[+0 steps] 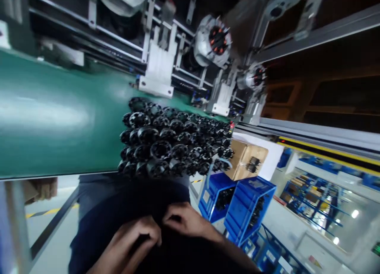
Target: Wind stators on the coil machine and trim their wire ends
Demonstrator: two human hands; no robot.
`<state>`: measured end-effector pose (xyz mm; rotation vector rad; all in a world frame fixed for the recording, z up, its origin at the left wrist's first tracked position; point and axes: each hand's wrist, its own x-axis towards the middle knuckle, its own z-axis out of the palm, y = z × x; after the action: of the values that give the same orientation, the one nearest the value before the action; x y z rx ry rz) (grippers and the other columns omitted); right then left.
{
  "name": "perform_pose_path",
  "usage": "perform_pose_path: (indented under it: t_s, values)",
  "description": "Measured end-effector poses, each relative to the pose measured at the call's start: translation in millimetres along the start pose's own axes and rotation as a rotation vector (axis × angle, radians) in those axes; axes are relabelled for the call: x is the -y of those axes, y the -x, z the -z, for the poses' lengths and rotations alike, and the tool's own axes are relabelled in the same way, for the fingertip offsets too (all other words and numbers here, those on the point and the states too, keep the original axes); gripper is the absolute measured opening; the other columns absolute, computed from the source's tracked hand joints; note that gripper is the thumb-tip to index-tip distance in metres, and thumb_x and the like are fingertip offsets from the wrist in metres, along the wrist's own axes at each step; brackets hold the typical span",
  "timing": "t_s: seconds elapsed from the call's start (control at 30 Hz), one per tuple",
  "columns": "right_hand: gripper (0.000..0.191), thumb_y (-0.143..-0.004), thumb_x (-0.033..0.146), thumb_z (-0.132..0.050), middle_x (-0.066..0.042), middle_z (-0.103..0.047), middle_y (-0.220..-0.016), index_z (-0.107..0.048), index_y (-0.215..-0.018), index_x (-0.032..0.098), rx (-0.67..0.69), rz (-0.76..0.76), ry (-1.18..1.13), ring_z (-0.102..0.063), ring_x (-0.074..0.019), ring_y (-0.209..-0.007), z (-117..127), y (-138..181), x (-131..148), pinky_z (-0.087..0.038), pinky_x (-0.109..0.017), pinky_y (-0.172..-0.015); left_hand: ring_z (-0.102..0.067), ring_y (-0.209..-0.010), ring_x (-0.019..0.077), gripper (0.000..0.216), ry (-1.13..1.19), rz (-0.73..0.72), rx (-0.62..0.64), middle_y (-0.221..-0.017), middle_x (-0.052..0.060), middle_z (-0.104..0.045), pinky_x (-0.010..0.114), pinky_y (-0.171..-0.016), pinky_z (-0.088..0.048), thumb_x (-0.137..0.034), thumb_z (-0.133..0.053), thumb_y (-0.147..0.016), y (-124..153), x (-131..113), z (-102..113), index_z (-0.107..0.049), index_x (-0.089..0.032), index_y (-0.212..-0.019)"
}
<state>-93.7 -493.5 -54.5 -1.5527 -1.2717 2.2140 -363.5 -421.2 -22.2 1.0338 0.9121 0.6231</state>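
My left hand (137, 238) is curled in front of dark clothing, its fingers bent toward the thumb. Beside it, a little higher, my right hand (188, 221) is closed in a pinch against the same dark cloth. What the fingertips hold, if anything, is hidden. Beyond both hands, apart from them, many black ring-shaped parts (160, 149) stand packed in rows on the green work surface (59, 119). The parts look like slotted motor cores. The picture is somewhat blurred.
Behind the surface runs a rail line with metal brackets (158, 68) and a motor stator with copper windings (213, 40). At right are a cardboard box (237, 159) and blue crates (249, 206) with dark parts. A yellow-black bar (326, 153) crosses the right side.
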Motion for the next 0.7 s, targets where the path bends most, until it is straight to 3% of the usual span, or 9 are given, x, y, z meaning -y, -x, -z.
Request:
perform_pose_path:
  t_s: [0.1,0.2,0.37,0.5,0.57,0.7]
  values:
    - [0.041,-0.112,0.061,-0.072,-0.006,-0.084,-0.098,-0.08,-0.099,0.023,-0.067,-0.006,0.037,-0.079,-0.0198,-0.089,-0.2,-24.9,-41.1,-0.062,-0.033,-0.087,-0.07,-0.058,0.0161,0.015,0.077,-0.128,-0.266,-0.069,-0.004,-0.07,0.026,-0.066,-0.066,-0.016,-0.069,-0.108,-2.9,34.0,1.2,-0.072,-0.031,-0.107]
    - [0.036,-0.112,0.053,-0.069,-0.006,-0.085,-0.1,-0.082,-0.099,0.023,-0.169,0.002,0.116,-0.077,-0.019,-0.092,3.9,-57.3,-78.4,-0.06,-0.031,-0.09,-0.065,-0.064,0.016,0.008,0.114,-0.207,-0.488,-0.071,-0.001,-0.066,0.031,-0.074,-0.068,-0.026,-0.081,-0.106,10.2,79.9,-5.8,-0.075,-0.026,-0.101]
    - [0.027,-0.11,0.044,-0.074,-0.005,-0.085,-0.097,-0.085,-0.101,0.021,-0.454,-0.001,0.36,-0.074,-0.0182,-0.086,21.5,-129.6,-125.0,-0.056,-0.029,-0.089,-0.064,-0.071,0.0153,0.017,0.139,-0.26,-0.511,-0.073,0.0,-0.066,0.03,-0.077,-0.063,-0.034,-0.08,-0.11,61.2,137.5,-17.0,-0.072,-0.023,-0.1]
    - [0.036,-0.119,0.043,-0.061,-0.009,-0.09,-0.117,-0.088,-0.12,0.019,-0.488,-0.175,0.63,-0.082,-0.0236,-0.113,33.3,-189.5,-131.9,-0.057,-0.032,-0.108,-0.067,-0.076,0.0161,0.024,0.038,-0.242,-0.606,-0.075,-0.001,-0.067,0.029,-0.079,-0.061,-0.041,-0.081,-0.11,101.4,149.4,-12.6,-0.071,-0.024,-0.097]
    - [0.037,-0.116,0.045,-0.067,-0.014,-0.089,-0.129,-0.087,-0.13,0.017,-0.485,-0.215,0.687,-0.08,-0.0298,-0.129,32.4,-209.2,-129.4,-0.056,-0.037,-0.118,-0.066,-0.075,0.0154,0.028,-0.013,-0.223,-0.665,-0.076,-0.001,-0.067,0.029,-0.078,-0.059,-0.043,-0.081,-0.111,116.2,148.0,-7.9,-0.07,-0.023,-0.095]
    - [0.06,-0.11,0.044,-0.078,-0.024,-0.074,-0.165,-0.073,-0.16,0.012,-0.499,-0.21,0.75,-0.068,-0.0358,-0.154,17.7,-209.7,-127.8,-0.051,-0.046,-0.132,-0.065,-0.072,0.0144,0.032,-0.08,-0.229,-0.722,-0.077,-0.001,-0.068,0.026,-0.073,-0.056,-0.046,-0.08,-0.112,133.8,138.1,1.1,-0.07,-0.023,-0.093]
